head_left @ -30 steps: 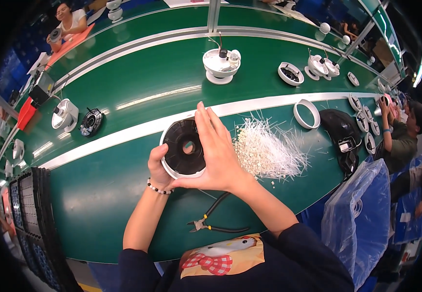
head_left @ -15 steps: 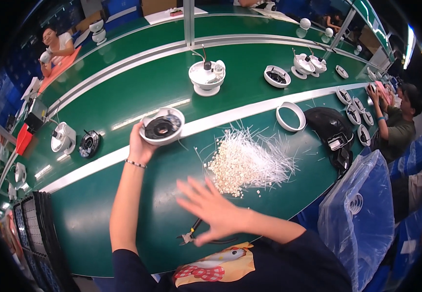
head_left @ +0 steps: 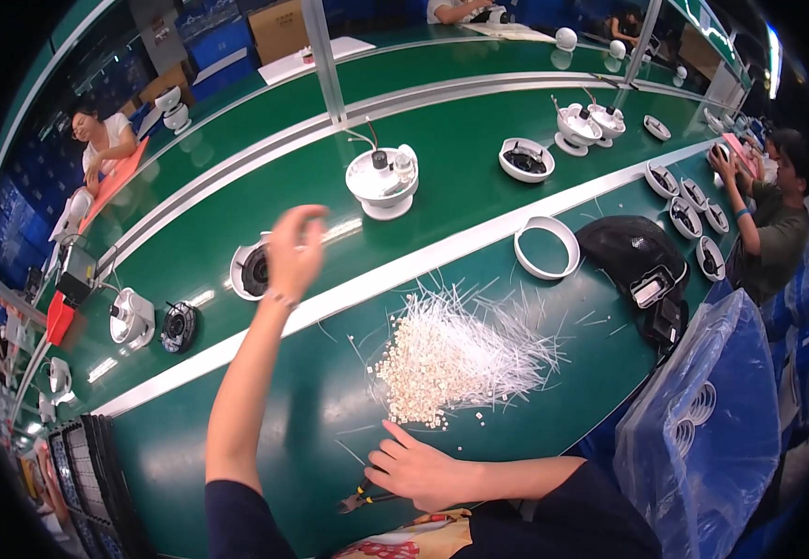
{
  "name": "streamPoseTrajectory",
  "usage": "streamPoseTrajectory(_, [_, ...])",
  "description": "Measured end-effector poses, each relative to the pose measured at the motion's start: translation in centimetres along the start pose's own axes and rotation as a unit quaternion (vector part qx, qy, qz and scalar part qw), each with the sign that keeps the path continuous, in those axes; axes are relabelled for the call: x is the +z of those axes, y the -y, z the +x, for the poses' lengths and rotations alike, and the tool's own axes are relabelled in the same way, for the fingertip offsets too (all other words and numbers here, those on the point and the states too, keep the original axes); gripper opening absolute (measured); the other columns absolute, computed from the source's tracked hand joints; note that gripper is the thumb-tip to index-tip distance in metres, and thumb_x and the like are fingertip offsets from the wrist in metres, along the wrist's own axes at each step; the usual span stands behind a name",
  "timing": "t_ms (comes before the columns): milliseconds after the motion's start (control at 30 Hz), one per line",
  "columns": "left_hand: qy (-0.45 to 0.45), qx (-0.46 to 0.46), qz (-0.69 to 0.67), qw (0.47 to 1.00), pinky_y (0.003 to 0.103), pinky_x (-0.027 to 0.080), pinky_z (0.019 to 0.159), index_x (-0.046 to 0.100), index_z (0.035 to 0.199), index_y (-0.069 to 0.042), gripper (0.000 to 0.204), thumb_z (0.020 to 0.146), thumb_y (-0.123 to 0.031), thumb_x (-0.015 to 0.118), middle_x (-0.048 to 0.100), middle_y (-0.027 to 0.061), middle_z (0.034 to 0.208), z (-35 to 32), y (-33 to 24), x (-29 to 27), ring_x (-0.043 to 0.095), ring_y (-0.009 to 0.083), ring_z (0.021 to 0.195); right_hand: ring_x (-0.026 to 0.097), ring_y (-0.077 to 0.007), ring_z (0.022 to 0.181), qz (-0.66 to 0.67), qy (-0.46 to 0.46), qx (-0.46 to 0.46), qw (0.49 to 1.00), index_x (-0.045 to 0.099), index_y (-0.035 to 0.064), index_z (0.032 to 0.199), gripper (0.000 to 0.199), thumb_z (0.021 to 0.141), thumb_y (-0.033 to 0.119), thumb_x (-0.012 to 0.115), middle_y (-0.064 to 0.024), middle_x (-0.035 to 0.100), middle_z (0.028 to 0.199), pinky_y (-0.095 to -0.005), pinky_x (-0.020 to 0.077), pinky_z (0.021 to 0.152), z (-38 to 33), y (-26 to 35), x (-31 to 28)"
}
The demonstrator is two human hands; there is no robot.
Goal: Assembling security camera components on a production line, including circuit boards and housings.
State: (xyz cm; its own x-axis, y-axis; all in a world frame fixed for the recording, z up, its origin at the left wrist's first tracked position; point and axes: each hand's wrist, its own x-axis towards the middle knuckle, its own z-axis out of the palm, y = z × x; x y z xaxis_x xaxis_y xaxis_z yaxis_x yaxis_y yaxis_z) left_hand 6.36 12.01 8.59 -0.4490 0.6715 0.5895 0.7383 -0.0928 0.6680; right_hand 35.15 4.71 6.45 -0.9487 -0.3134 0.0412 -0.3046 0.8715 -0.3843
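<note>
L hand [head_left: 294, 250] is hovering w/ fingers loosely curled, holding nothing, just beside the round white housing w/ black centre [head_left: 252, 270] sitting on the green desk [head_left: 237, 410]. R hand [head_left: 420, 469] is resting flat, fingers spread, by the small pliers [head_left: 360, 497], near the white cable-tie pile [head_left: 456, 356].

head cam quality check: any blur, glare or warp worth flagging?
Head view: strong fisheye warp, the white stripe on the green bench bows and the corners go black; the raised left hand is motion-smeared, while the right hand and the pile of white cable ties are sharp; overhead lights leave glare streaks on the bench near the white round housing.
</note>
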Motion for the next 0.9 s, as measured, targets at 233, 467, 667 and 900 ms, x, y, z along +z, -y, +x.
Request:
streamPoseTrajectory(233, [0.029,-0.572,-0.476,0.667,0.039,0.047,0.078,0.027,0.123,0.004,0.072,0.080,-0.051,0.046,0.049,0.0207,0.108,5.5,0.9,15.3,0.055,0.0296,0.094,0.044,-0.0256,0.083,0.081,-0.089,-0.011,0.993,0.050,-0.0006,0.098,0.045,0.053,0.006,0.054,-0.0111,0.044,0.088,-0.0370,0.0316,0.088,-1.2,-0.5,-0.8])
streamPoseTrajectory(467, [-0.105,-0.441,-0.644,0.617,0.038,0.051,0.072,0.033,0.115,0.004,0.035,0.080,-0.002,0.033,0.049,0.0223,0.104,4.8,3.3,15.9,0.057,0.0325,0.089,0.048,-0.0301,0.089,0.277,-0.251,0.011,0.927,0.048,0.0008,0.097,0.053,0.045,0.007,0.050,-0.0131,0.047,0.099,-0.0350,0.0378,0.078,-3.8,-2.8,-3.7])
streamPoseTrajectory(667, [0.095,-0.341,-0.452,0.819,0.032,0.056,0.054,0.023,0.121,0.001,0.050,0.071,0.005,0.030,0.051,0.0235,0.100,-1.8,-5.2,2.4,0.062,0.0314,0.067,0.049,-0.0204,0.094,0.389,-0.450,0.094,0.799,0.036,-0.0056,0.120,0.067,0.054,0.007,0.048,-0.0130,0.047,0.104,-0.0275,0.0380,0.082,-4.6,-3.4,-5.2])
streamPoseTrajectory(900, [0.100,-0.316,-0.334,0.882,0.031,0.055,0.054,0.029,0.116,0.001,0.046,0.071,0.001,0.035,0.055,0.0195,0.095,-8.0,-10.1,-7.1,0.063,0.0257,0.067,0.051,-0.0282,0.083,-0.087,-0.485,0.213,0.844,0.051,-0.0003,0.103,0.052,0.052,0.007,0.059,-0.0137,0.053,0.092,-0.0331,0.0396,0.074,-1.8,-4.3,-11.6])
